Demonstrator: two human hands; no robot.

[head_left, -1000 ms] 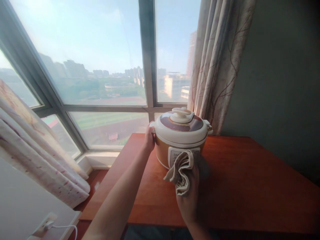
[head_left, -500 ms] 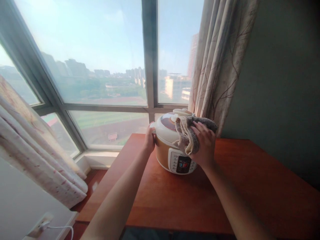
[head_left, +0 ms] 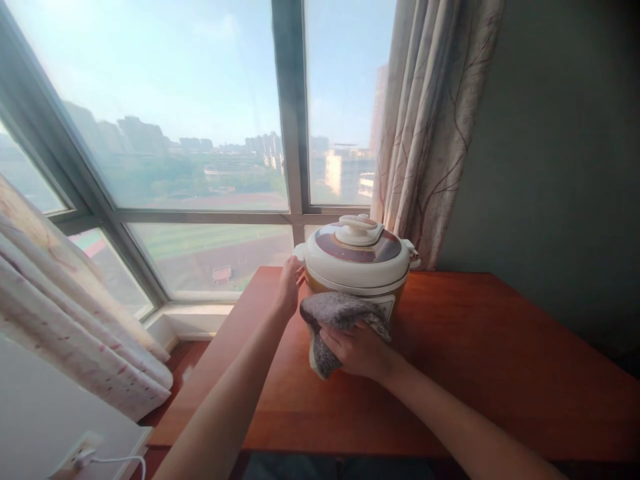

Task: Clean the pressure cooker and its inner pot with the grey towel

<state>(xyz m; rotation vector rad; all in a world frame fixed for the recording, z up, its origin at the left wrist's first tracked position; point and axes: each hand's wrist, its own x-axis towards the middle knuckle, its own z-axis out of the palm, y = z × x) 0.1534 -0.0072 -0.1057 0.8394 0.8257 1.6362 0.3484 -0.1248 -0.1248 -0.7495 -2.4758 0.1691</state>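
Two hands meet the round cream-and-brown electric cooker (head_left: 357, 263), upright on the reddish wooden tabletop (head_left: 475, 347), front panel facing the person. The left hand (head_left: 290, 287) rests half-open against its side; the right hand (head_left: 357, 350) clutches a crumpled grey cloth (head_left: 335, 317) against its front.

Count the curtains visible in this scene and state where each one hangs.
2. One curtain hangs right of the window behind the cooker; the other curtain is at lower left. None seems hidden.

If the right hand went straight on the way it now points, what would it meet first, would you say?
The right hand presses a grey cloth against the cream-and-brown electric cooker; it would meet that cooker's front at once.
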